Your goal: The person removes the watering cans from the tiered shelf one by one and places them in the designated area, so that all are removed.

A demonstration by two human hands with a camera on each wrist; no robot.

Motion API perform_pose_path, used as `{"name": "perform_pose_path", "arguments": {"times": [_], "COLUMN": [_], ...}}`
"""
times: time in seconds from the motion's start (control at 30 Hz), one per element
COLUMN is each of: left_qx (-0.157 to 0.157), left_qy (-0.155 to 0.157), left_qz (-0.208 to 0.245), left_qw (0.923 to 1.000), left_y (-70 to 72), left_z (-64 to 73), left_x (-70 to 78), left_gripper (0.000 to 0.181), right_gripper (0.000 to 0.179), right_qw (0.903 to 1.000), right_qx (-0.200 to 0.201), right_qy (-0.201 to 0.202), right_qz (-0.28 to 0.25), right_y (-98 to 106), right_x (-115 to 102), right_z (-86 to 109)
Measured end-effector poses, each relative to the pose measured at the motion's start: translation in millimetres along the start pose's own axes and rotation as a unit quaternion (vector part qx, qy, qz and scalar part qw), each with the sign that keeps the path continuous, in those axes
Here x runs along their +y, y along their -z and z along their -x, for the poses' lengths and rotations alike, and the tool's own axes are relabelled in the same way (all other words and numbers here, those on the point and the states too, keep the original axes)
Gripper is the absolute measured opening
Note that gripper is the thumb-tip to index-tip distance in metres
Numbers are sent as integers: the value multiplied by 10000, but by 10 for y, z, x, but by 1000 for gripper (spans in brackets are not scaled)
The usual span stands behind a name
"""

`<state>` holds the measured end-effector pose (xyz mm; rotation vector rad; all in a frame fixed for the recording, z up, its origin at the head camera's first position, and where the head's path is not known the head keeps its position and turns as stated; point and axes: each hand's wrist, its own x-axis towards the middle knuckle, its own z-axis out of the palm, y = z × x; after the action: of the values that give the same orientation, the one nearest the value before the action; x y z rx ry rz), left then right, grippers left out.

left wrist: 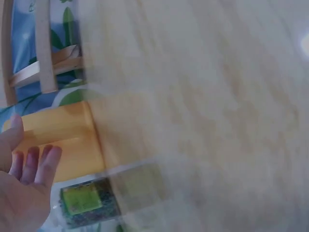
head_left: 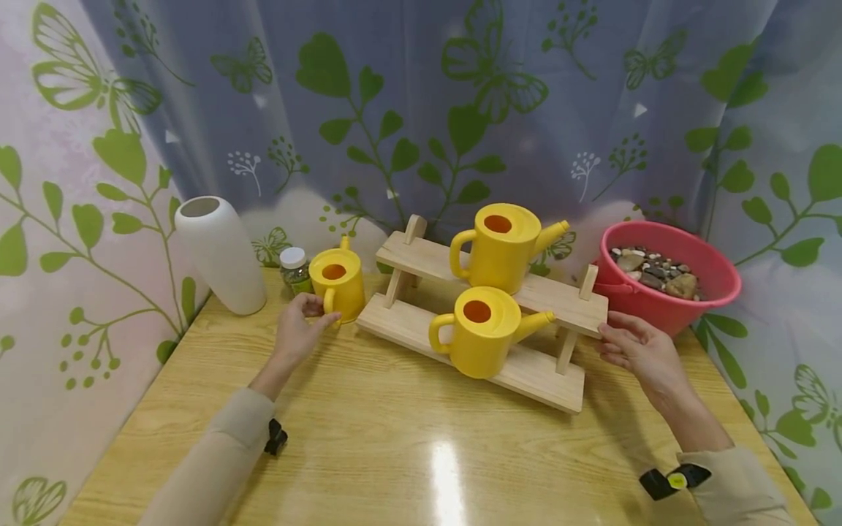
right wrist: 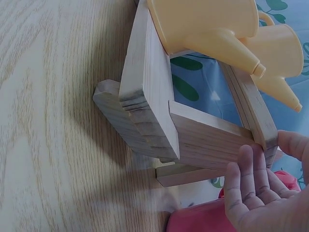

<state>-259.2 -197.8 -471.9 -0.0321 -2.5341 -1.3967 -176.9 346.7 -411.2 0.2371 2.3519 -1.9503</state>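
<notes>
On the left, a small yellow watering can (head_left: 349, 285) stands on the table with its handle facing me. My left hand (head_left: 302, 329) is at that handle, thumb and fingers spread apart; in the left wrist view a gap shows between thumb and fingertips. A two-tier wooden shelf (head_left: 408, 321) stands angled at the centre. One yellow watering can (head_left: 506, 252) sits on its upper board and another yellow watering can (head_left: 483, 340) on the lower, both spouts pointing right. My right hand (head_left: 647, 358) pinches the right end of the upper board between thumb and fingers.
A white vase (head_left: 224, 256) stands at the back left. Beside the left can is a small jar (head_left: 294, 270) with a white lid. A pink bucket (head_left: 658, 307) of pebbles is behind my right hand. Patterned curtain (head_left: 408, 95) hangs behind the wooden table (head_left: 368, 438).
</notes>
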Motion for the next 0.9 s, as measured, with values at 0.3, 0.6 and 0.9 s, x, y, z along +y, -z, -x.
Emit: {"name": "perform_pose_path", "arguments": {"times": [0.3, 0.6, 0.9], "left_qx": [289, -1127, -1976], "left_qy": [-663, -1240, -1114], "left_qz": [640, 1288, 1530], "left_qw": [9953, 9774, 9619], "left_y": [153, -293, -688], "left_z": [72, 372, 481], "left_x": [492, 1044, 1161], "left_gripper": [39, 29, 34], "right_gripper": [80, 80, 74], "right_qw": [10000, 10000, 9999], "right_qx": [34, 34, -52], "right_qy": [29, 2, 23], "right_qz": [69, 48, -147], "right_y": [20, 37, 19], "right_x": [1, 0, -5], "right_z": [-3, 13, 6]}}
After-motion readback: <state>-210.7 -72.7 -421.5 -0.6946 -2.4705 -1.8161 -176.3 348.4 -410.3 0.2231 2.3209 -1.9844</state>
